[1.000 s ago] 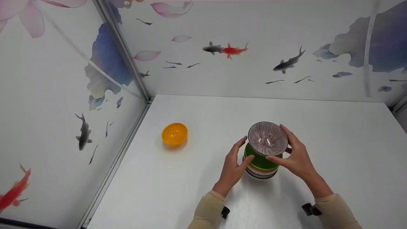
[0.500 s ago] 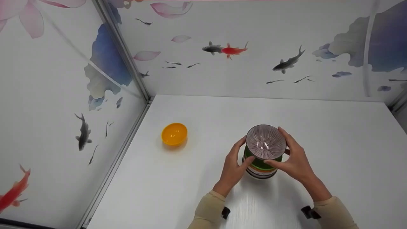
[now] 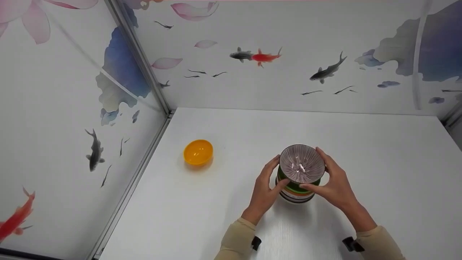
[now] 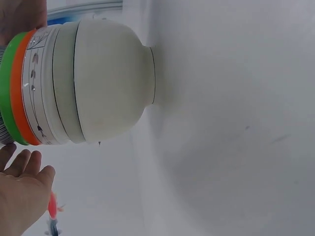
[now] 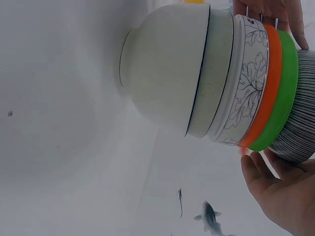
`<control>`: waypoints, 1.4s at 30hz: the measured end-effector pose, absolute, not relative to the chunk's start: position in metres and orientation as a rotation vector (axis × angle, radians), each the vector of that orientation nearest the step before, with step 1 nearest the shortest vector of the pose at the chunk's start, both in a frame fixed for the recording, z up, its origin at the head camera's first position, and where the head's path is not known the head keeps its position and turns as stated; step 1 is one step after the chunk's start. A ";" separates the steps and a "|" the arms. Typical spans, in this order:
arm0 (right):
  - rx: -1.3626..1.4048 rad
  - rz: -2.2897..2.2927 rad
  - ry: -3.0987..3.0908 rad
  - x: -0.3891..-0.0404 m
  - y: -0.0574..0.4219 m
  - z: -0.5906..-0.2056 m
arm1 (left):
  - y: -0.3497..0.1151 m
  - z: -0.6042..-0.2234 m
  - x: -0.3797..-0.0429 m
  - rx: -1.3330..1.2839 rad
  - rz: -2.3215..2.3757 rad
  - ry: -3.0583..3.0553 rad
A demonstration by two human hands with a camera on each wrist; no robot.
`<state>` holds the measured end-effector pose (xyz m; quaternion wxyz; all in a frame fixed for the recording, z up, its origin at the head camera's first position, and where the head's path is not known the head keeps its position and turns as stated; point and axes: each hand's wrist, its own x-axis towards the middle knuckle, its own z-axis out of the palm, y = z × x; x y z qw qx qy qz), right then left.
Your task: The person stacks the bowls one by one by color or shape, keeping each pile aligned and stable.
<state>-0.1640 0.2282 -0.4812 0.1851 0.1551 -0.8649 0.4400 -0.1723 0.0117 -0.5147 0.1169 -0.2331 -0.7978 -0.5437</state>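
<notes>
A striped grey-purple bowl (image 3: 302,164) sits at the top of a stack, its lower part inside a green bowl (image 5: 280,93). Below the green one come an orange bowl (image 5: 263,88), a white bowl with leaf drawings (image 5: 246,83) and pale bowls (image 4: 106,83) with dark rims. My right hand (image 3: 335,184) holds the striped bowl, thumb on its near side and fingers along its right side. On the left, my left hand (image 3: 265,187) curves round the same bowl, thumb and fingertips by its rim. Its lower fingers are close to the green rim in the left wrist view.
A small yellow bowl (image 3: 198,152) stands upright on the white table (image 3: 162,202), left of the stack. White panels with painted fish and petals rise behind the table and along its left side. A metal frame edge (image 3: 139,169) runs along the left.
The striped bowl has come down and slightly left, into the green bowl, which it now mostly covers. My right hand has lowered with it; my left hand has hardly moved.
</notes>
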 end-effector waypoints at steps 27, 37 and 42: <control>0.338 1.299 -2.502 -0.151 0.222 -0.498 | 0.005 -0.522 -0.164 -0.645 -1.590 -2.400; 0.312 1.325 -2.516 -0.149 0.221 -0.501 | 0.004 -0.522 -0.165 -0.628 -1.589 -2.418; 0.301 1.342 -2.526 -0.148 0.221 -0.503 | 0.004 -0.523 -0.165 -0.632 -1.577 -2.424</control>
